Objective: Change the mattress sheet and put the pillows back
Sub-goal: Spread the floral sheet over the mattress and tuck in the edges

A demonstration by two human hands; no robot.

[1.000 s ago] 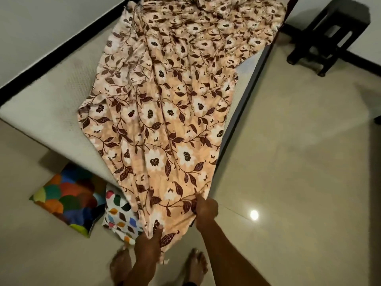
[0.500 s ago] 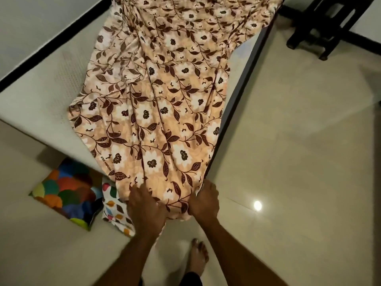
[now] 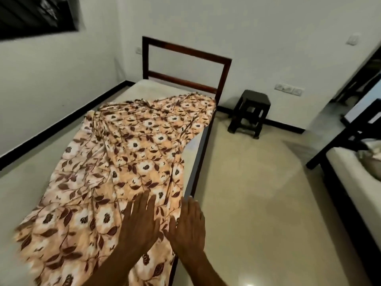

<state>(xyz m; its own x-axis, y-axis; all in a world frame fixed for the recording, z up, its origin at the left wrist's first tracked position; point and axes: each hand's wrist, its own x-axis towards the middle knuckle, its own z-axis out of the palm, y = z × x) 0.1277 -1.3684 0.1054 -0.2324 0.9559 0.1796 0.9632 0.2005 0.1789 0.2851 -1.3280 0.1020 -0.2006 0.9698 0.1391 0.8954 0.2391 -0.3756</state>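
the sheet [image 3: 123, 166] is peach-orange, printed with cream flowers and dark brown leaves on trailing vines. the mattress [image 3: 31, 188] under it is plain off-white. at the far end the headboard [image 3: 185, 52] is dark reddish-brown wood. on the right, a small stool [image 3: 250, 112] is black. the walls [image 3: 268, 38] are white with a black skirting strip, and the floor [image 3: 257, 203] is glossy cream.

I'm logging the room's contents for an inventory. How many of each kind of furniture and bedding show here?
Beds: 2, the bed being made and a second bed at the right edge
Mattresses: 2, one bare mattress and one on the second bed
Floral sheets: 1
Dark stools: 1
Pillows: 0 in view
Total: 6
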